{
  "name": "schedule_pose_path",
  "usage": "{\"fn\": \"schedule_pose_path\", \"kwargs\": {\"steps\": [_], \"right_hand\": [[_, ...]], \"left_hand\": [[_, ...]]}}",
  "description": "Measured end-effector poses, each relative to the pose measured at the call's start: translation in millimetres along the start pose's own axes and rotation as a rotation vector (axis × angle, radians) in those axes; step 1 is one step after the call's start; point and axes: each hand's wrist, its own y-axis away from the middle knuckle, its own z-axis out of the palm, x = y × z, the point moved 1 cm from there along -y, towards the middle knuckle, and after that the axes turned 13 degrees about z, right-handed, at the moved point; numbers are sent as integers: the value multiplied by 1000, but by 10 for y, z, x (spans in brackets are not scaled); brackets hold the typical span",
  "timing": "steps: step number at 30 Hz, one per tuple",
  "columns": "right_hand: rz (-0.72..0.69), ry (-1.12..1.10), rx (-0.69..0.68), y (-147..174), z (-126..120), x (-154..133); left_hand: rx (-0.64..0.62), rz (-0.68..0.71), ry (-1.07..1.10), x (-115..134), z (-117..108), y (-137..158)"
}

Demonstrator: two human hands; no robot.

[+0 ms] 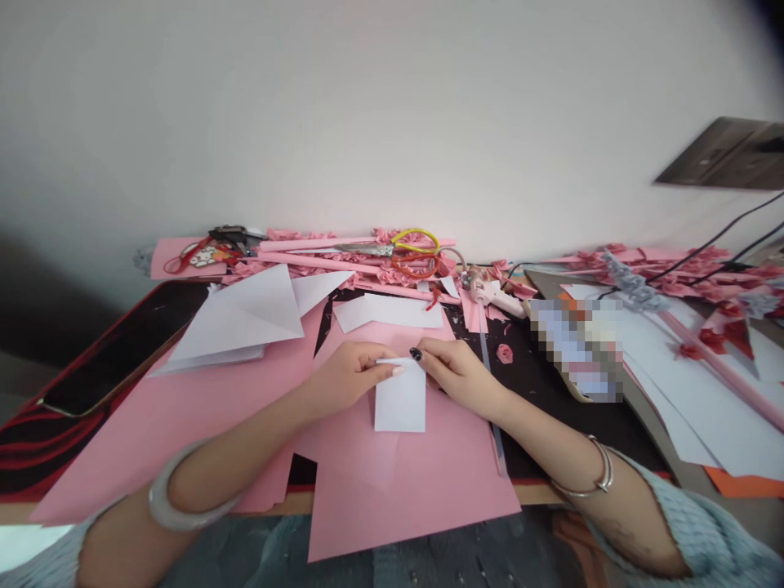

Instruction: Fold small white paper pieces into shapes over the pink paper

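Observation:
A small folded piece of white paper (400, 404) is pinched along its top edge by both hands. My left hand (352, 376) has its thumb on the front near the top left corner. My right hand (453, 369) grips the top right corner between thumb and fingers. Beneath the folded paper lies a large pink sheet (404, 498), which reaches past the table's front edge. Just beyond my hands, white paper strips (392, 312) rest on the pink sheet's far end.
Left lie white sheets (238, 322) on pink paper (202, 425) and a dark tablet-like device (128, 347). Scissors (413, 251) rest on pink paper flowers at the back. A glue gun (493, 296), phone (572, 351), and more white sheets (692, 376) are right.

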Motion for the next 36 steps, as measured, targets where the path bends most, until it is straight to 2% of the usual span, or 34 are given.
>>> {"fn": "schedule_pose_path", "kwargs": {"steps": [10, 19, 29, 36], "right_hand": [[-71, 107, 98, 10, 1, 3], [-89, 108, 70, 4, 40, 14], [-44, 91, 127, 17, 40, 17], [-4, 103, 160, 6, 49, 29]], "left_hand": [[-35, -32, 36, 38, -8, -6], [-53, -11, 29, 16, 9, 2], [-128, 36, 73, 43, 10, -13], [-137, -56, 232, 7, 54, -6]]}}
